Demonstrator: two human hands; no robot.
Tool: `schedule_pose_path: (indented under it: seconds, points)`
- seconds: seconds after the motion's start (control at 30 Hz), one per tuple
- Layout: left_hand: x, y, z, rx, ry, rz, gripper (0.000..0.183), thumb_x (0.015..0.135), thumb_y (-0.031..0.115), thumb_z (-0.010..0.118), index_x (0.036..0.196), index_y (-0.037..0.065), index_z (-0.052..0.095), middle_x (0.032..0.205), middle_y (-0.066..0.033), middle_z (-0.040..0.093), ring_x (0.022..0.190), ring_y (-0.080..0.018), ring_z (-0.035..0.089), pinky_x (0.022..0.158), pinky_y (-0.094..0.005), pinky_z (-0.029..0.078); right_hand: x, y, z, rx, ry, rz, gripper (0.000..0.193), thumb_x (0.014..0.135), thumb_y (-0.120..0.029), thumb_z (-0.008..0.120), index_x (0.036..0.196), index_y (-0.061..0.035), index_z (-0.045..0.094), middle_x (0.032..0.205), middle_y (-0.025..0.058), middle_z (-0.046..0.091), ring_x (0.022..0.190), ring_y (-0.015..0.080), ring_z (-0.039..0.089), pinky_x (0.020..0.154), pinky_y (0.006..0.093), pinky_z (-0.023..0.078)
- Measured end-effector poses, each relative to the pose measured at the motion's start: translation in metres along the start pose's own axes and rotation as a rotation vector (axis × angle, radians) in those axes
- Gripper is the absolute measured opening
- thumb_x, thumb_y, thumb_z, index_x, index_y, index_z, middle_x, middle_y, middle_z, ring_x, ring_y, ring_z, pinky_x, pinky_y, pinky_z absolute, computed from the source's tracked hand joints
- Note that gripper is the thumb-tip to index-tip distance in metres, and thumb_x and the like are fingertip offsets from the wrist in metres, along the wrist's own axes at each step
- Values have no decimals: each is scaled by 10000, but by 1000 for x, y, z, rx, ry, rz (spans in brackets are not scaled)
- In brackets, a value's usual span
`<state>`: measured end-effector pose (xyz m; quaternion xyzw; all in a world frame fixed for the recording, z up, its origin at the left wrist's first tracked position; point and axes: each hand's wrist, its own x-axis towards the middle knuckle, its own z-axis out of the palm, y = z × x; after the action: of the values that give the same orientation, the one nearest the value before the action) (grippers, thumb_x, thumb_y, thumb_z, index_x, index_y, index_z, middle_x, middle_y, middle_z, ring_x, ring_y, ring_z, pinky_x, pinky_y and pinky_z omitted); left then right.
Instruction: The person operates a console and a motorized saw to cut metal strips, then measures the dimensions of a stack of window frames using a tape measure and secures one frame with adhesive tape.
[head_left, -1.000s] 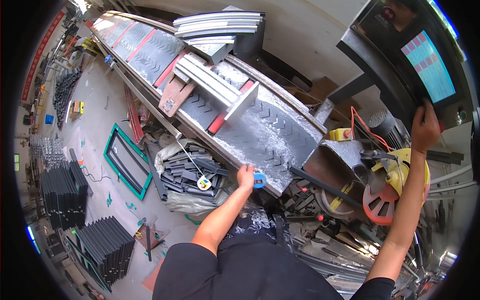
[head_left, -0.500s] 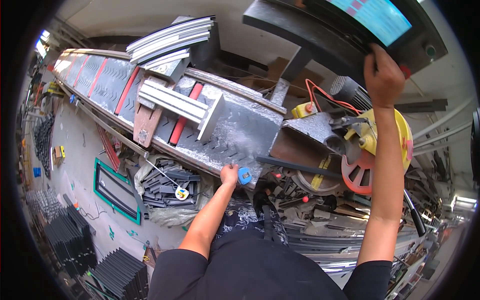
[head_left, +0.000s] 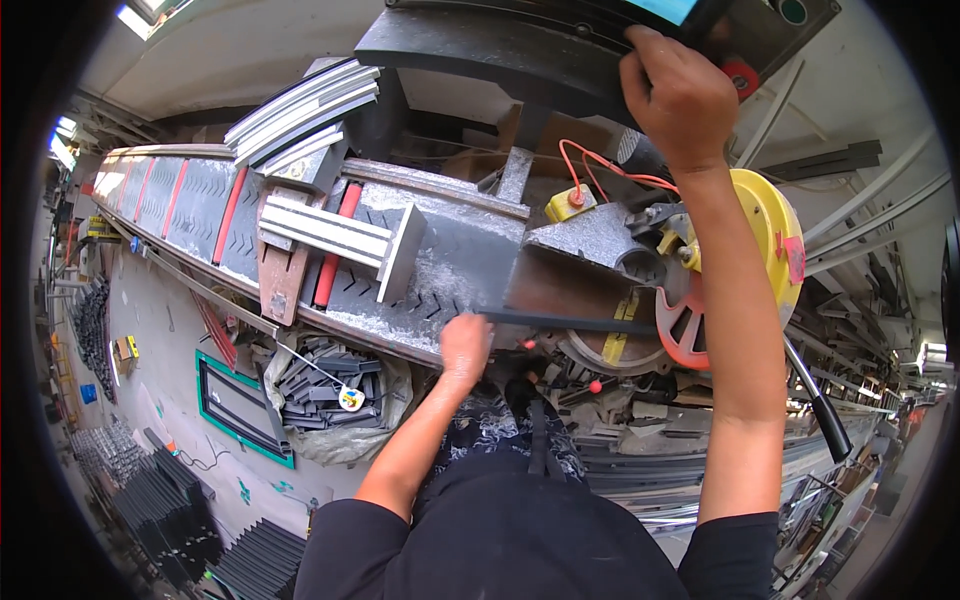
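At the near right end of the slatted machine bed (head_left: 450, 270), we position our left hand (head_left: 465, 345) next to the end of a dark bar (head_left: 580, 322). Its fingers are bent inward and partly blurred; we cannot tell how far they are open, whether they touch the bar, or whether they have hold of anything. The dark bar extends rightward from this point across the saw base to the slotted orange-red guard (head_left: 683, 325).

At the upper right, we hold our right hand (head_left: 685, 95) against the lower edge of the control panel (head_left: 755, 35), beneath its lit screen (head_left: 668, 9). The fingers are partly curled, with the fingertips at the panel edge; we cannot tell whether they grip or merely touch. A red button (head_left: 740, 80) sits just beside this hand.

Behind our right forearm, we note the yellow saw cover (head_left: 755, 190). Left of the saw, a yellow box (head_left: 571, 204) carries an orange cable. Over the bed, we see a light ribbed block (head_left: 325, 230) ending in a grey plate (head_left: 402, 255). Below the bed's near edge, a plastic sack (head_left: 335, 440) contains dark offcuts.
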<state>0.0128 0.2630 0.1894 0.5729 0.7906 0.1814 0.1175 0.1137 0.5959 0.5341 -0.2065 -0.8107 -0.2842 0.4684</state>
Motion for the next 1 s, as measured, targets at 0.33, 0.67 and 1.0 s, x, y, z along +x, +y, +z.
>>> schedule_pose_path:
  seconds: [0.33, 0.67, 1.0]
  points:
    - [40, 32, 63, 116, -242, 352, 136, 767, 154, 635, 899, 124, 640, 945, -64, 589, 958, -254, 573, 806, -404, 425, 1, -1, -8, 4, -100, 16, 140, 790, -137, 698, 929, -146, 715, 714, 17, 671, 621, 213, 647, 539, 308, 506]
    - [163, -45, 46, 460, 68, 216, 102, 811, 157, 599, 908, 148, 628, 960, -48, 573, 984, -229, 556, 809, -373, 450, 3, 0, -5, 31, -128, 26, 132, 771, -122, 696, 902, -140, 696, 674, 14, 639, 594, 209, 628, 520, 318, 492]
    - [169, -34, 43, 331, -5, 237, 387, 732, 243, 757, 1062, 97, 617, 1051, -102, 571, 1066, -302, 548, 936, -429, 430, 4, 0, -1, 2, -107, 44, 114, 736, -153, 703, 823, -146, 629, 618, 15, 554, 576, 213, 603, 498, 343, 477]
